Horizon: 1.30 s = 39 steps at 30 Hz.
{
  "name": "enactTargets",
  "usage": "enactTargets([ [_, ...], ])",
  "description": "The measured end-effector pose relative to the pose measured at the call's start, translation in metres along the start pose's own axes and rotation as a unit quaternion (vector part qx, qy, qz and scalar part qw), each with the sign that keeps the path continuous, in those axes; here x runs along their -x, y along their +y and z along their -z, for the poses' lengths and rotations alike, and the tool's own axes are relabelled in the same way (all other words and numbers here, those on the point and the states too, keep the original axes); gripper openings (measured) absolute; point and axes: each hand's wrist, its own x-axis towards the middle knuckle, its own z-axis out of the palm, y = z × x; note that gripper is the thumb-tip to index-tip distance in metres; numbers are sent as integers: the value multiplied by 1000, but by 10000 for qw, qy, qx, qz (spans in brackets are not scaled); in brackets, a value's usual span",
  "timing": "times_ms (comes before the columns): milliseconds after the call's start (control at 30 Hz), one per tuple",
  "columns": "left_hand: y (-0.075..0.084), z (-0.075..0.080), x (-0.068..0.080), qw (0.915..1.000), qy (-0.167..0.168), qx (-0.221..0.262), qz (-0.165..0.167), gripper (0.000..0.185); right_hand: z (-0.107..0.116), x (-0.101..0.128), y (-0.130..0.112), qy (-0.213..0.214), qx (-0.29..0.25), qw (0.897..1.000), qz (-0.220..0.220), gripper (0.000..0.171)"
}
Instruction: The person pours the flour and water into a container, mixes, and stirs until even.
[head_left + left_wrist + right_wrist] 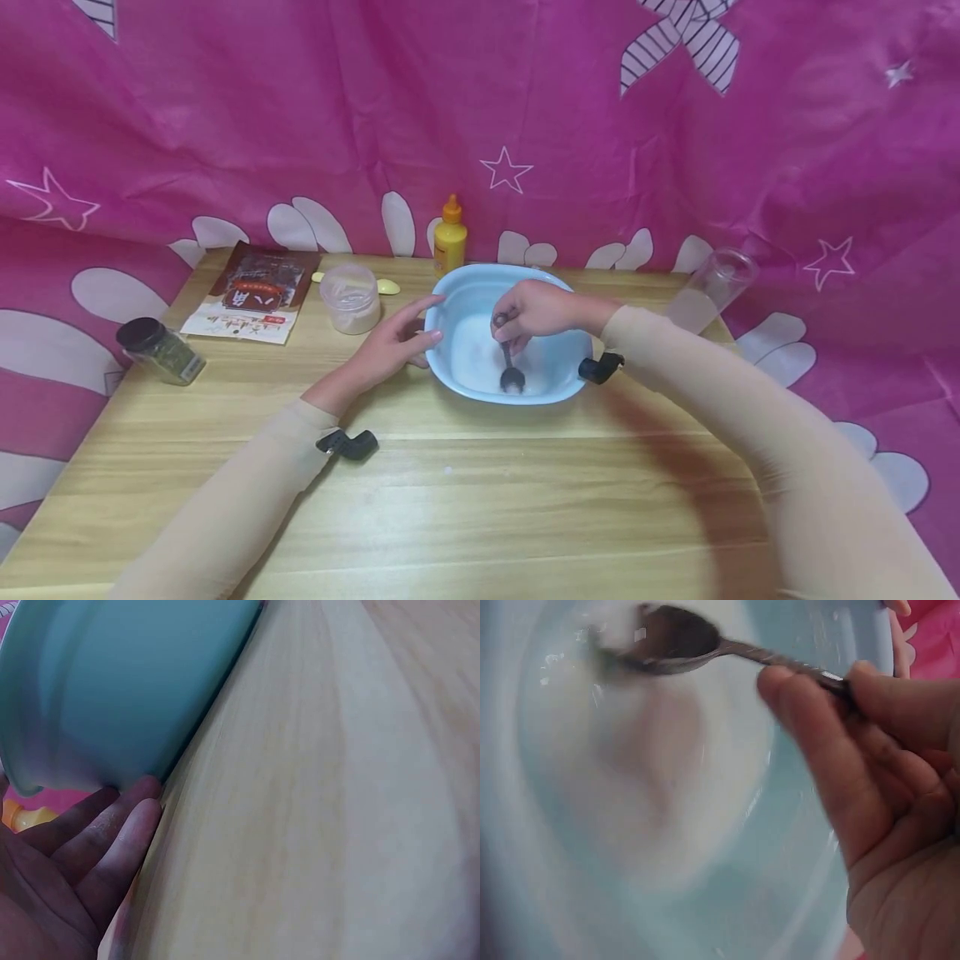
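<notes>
A light blue plastic basin [570, 358] stands on the table with a milky white layer [660, 840] over its bottom. My left hand [390, 343] holds the basin's left side, thumb and index finger over the rim. In the left wrist view, its other fingers [112, 851] lie against the outer wall. Over the inside of the basin, my right hand [528, 312] pinches a dark metal spoon [507, 358] by its handle. The spoon's bowl [679, 637] points down, close to the near wall.
Behind the basin stands a yellow squeeze bottle [450, 246]. To the left are a clear tub of pale powder [351, 312], a yellow spoon [387, 287], a brown-and-white pouch [251, 296] and a black-lidded jar [161, 350]. A clear cylinder [708, 292] is at the right.
</notes>
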Motion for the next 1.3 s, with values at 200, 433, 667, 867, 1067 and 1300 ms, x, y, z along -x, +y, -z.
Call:
enactTargets([
  [200, -1, 0, 1, 10000, 21, 29, 6, 66, -4, -9, 2, 984, -864, 9914, -74, 13],
  [433, -2, 1, -1, 10000, 8, 15, -15, 65, 5, -13, 8, 2544, -366, 9648, -561, 17],
  [667, -1, 0, -1, 10000, -17, -14, 36, 64, -3, -20, 6, 2631, -405, 9634, -313, 16],
  [867, 1, 0, 0, 10000, -42, 37, -22, 65, -10, -18, 2, 1215, -1202, 9853, 56, 8],
  [1067, 0, 0, -1, 10000, -20, 41, -7, 66, -3, -9, 1, 213, -753, 9969, 11, 10],
  [1300, 1, 1, 0, 10000, -16, -10, 19, 65, 15, 2, -1, 205, 1216, 9920, -273, 11],
])
